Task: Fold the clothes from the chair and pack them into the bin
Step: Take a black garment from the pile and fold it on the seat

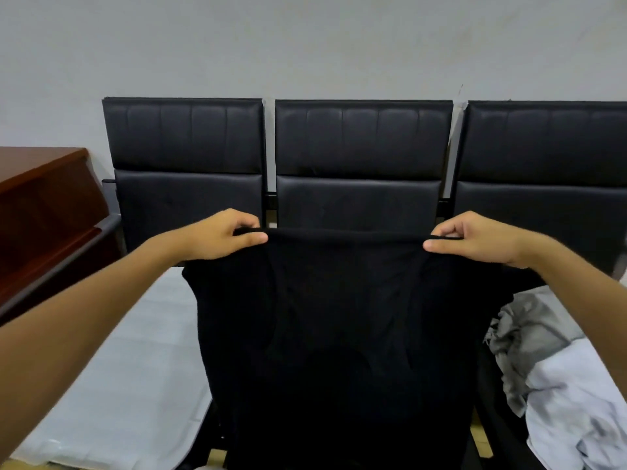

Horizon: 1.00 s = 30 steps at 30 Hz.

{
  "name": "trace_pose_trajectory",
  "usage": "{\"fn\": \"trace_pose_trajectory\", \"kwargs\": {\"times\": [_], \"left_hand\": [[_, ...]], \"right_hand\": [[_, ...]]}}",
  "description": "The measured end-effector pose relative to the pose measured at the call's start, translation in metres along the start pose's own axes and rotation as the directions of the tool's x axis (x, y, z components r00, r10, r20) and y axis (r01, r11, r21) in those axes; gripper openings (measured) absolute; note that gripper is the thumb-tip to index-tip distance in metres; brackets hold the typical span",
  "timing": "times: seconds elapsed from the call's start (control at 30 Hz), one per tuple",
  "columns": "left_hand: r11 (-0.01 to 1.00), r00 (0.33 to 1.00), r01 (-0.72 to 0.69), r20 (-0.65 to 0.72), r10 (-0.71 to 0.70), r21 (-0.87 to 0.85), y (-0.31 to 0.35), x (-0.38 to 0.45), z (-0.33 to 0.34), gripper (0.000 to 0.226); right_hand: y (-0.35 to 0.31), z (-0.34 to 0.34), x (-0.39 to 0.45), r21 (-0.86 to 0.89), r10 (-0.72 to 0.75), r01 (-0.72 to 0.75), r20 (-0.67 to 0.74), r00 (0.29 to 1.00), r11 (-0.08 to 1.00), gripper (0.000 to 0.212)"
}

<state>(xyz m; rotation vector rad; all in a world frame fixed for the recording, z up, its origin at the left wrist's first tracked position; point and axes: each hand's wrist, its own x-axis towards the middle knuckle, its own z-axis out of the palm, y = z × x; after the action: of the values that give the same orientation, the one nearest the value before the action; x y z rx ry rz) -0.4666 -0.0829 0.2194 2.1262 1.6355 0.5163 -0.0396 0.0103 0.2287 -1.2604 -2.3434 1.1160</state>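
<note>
Black shirt (339, 334) held up before the row of chairs (363, 157).
My left hand (217, 237) and right hand (475, 239) pinch its top edge; soft, light cloth (it sags freely), best gripped at the corners.

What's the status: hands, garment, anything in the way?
Left hand and right hand each pinch the black garment at its top edge, held up spread. Unfolded clothes pile at right. Nothing blocking.
</note>
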Motion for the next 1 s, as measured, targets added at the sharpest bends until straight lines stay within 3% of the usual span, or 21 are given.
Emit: {"fn": "trace_pose_trajectory", "kwargs": {"times": [0.13,0.23,0.37,0.47,0.53,0.63,0.7,0.77,0.83,0.9,0.93,1.0], "left_hand": [[0.955,0.996,0.077,0.015,-0.085,0.285,-0.040,0.044,0.040,0.036],[0.868,0.989,0.147,-0.065,-0.131,0.475,-0.054,0.071,0.060,0.038],[0.851,0.991,0.091,-0.130,-0.027,0.517,-0.068,0.090,0.083,0.035],[0.802,0.991,0.008,-0.111,0.073,0.597,-0.084,0.084,0.116,0.036],[0.749,0.969,-0.094,-0.113,0.221,0.656,-0.097,0.071,0.146,0.029],[0.665,0.958,-0.236,0.056,0.281,0.709,-0.115,0.035,0.194,0.020],[0.728,0.952,-0.255,0.299,0.071,0.637,-0.129,0.007,0.225,0.037],[0.825,0.854,-0.177,0.501,-0.143,0.537,-0.139,-0.018,0.248,0.051],[0.873,0.828,-0.094,0.524,-0.199,0.479,-0.145,-0.031,0.261,0.052],[0.881,0.870,-0.032,0.448,-0.208,0.471,-0.146,-0.029,0.266,0.045],[0.874,0.889,-0.020,0.408,-0.206,0.486,-0.144,-0.024,0.267,0.042],[0.867,0.915,-0.008,0.352,-0.194,0.498,-0.138,-0.008,0.271,0.037]], "right_hand": [[0.053,0.024,0.048,-0.371,0.038,-0.079,-0.115,0.993,0.925,0.019],[0.077,0.040,0.070,-0.510,0.053,-0.202,-0.291,0.955,0.836,0.028],[0.092,0.059,0.087,-0.510,-0.032,-0.155,-0.338,0.941,0.846,0.029],[0.113,0.083,0.089,-0.461,-0.077,-0.043,-0.239,0.968,0.886,0.024],[0.133,0.106,0.083,-0.431,-0.107,0.016,-0.187,0.976,0.902,0.021],[0.166,0.149,0.063,-0.457,-0.121,0.069,-0.085,0.989,0.887,0.015],[0.185,0.179,0.046,-0.562,-0.008,0.037,0.054,0.998,0.826,0.019],[0.203,0.200,0.032,-0.602,0.193,-0.072,0.139,0.971,0.795,0.019],[0.215,0.214,0.023,-0.487,0.304,-0.228,0.081,0.949,0.843,0.016],[0.221,0.227,0.022,-0.311,0.368,-0.391,-0.132,0.921,0.866,0.012],[0.222,0.233,0.025,-0.207,0.424,-0.471,-0.235,0.875,0.858,0.018],[0.223,0.245,0.029,-0.011,0.569,-0.599,-0.299,0.766,0.801,0.050]]}}
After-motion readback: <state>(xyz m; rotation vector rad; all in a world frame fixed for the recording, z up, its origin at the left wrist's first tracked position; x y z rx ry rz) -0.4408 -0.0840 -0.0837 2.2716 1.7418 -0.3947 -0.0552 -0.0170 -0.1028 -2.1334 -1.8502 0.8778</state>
